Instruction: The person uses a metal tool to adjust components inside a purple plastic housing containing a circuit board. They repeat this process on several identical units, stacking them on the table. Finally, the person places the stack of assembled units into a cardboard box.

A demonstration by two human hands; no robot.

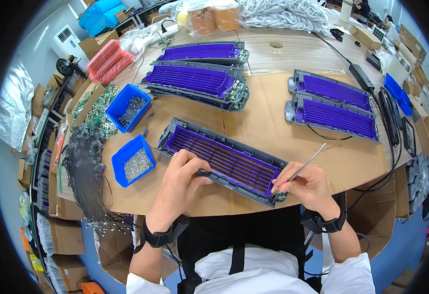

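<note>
In front of me a long dark-grey housing with a purple slatted grille (224, 158) lies slanted on the cardboard-covered table. My left hand (182, 176) grips its near edge, thumb below and fingers over the rim. At its right end, beside a small green circuit board (280, 197), is my right hand (300, 182). Its fingers are closed around a thin metal rod-like tool (308, 161), one end pointing up and right. The tool's lower end is hidden by my fingers. Black bands circle both wrists.
Left of the housing stand a blue bin of small metal screws (138, 164) and a blue bin of dark grey parts (132, 109). Black wired parts (83, 166) heap at the left edge. More purple-grilled housings (190, 78) are stacked behind; two others (339, 115) lie right, near black cables (388, 117).
</note>
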